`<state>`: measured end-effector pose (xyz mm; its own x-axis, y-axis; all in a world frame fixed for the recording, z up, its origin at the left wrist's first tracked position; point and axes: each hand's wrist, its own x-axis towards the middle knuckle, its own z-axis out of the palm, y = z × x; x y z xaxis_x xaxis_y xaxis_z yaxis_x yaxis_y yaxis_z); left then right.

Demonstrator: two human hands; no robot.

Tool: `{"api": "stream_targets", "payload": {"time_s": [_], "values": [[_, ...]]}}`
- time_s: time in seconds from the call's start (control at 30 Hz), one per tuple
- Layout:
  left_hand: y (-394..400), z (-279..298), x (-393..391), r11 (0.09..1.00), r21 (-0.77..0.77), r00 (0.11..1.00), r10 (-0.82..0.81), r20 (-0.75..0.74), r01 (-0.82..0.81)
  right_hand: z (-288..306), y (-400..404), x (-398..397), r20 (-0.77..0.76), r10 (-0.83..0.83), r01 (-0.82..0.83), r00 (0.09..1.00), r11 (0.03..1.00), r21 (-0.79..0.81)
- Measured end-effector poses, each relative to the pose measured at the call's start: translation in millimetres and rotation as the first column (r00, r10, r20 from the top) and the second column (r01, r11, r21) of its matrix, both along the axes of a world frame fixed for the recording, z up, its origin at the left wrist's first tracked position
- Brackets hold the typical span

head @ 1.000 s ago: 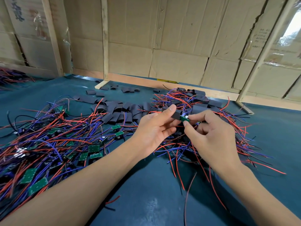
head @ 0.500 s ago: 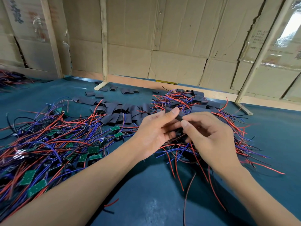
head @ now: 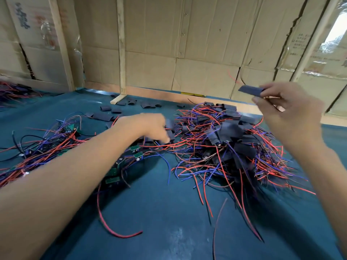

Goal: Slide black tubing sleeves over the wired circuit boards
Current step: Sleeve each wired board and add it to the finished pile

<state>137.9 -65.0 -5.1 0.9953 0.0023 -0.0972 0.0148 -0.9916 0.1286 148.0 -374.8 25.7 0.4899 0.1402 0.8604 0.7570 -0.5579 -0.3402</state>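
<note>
1. On the dark teal work surface (head: 169, 222), head view: lay two tangles of red, blue and black wire, bare green circuit boards (head: 136, 148) toward nine o'clock, a heap of sleeved boards (head: 225, 136) toward three o'clock.
2. Held up at two o'clock, well above the heap, in front of the cardboard wall (head: 187, 53): right hand (head: 289, 113), thumb and fingers pinched on one black tubing sleeve (head: 250, 91), sleeve end pointing toward ten o'clock.
3. Reached to the centre of the frame: left hand (head: 150, 126), blurred, fingers curled downward among the loose sleeves (head: 105, 117) and wires; fingertips (head: 167, 140) seemed to touch a dark sleeve piece, yet could not tell whether anything was truly gripped.
4. Scattered toward twelve o'clock, near the foot of a wooden post (head: 121, 44): more flat black sleeve pieces.
5. Sprawled at six o'clock, apart from both heaps: a single red wire (head: 112, 231).
</note>
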Motion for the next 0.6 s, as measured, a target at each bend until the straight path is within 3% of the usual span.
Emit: {"api": "stream_targets", "payload": {"time_s": [0.07, 0.1, 0.17, 0.33, 0.47, 0.53, 0.6], "values": [[16, -14, 5, 0.989, 0.151, 0.997, 0.000, -0.074, 0.011, -2, -10, 18, -0.136, -0.174, 0.132, 0.975, 0.953, -0.272], [20, -20, 7, 0.991, 0.135, 0.999, -0.005, -0.047, 0.011, -6, -12, 24, -0.201, -0.247, 0.152, 0.948, 0.906, -0.396], [27, -24, 9, 0.999, 0.034, 0.999, 0.003, 0.054, -0.005, -15, -9, 25, -0.226, -0.325, 0.188, 0.918, 0.860, -0.474], [34, -20, 10, 0.991, -0.131, 0.993, 0.050, 0.110, -0.035, -8, 12, 15, 0.012, -0.351, 0.338, 0.936, 0.890, -0.307], [36, -12, 9, 0.982, -0.187, 0.980, 0.073, 0.188, -0.037, 6, 52, -16, 0.172, -0.205, 0.236, 0.963, 0.954, -0.185], [33, -4, 6, 0.980, -0.196, 0.939, 0.101, 0.329, -0.036, 7, 75, -29, 0.160, -0.120, 0.152, 0.980, 0.968, -0.202], [26, 9, 1, 0.975, -0.224, 0.853, 0.113, 0.509, 0.005, 4, 96, -36, 0.018, -0.038, 0.041, 0.999, 0.976, -0.212]]}}
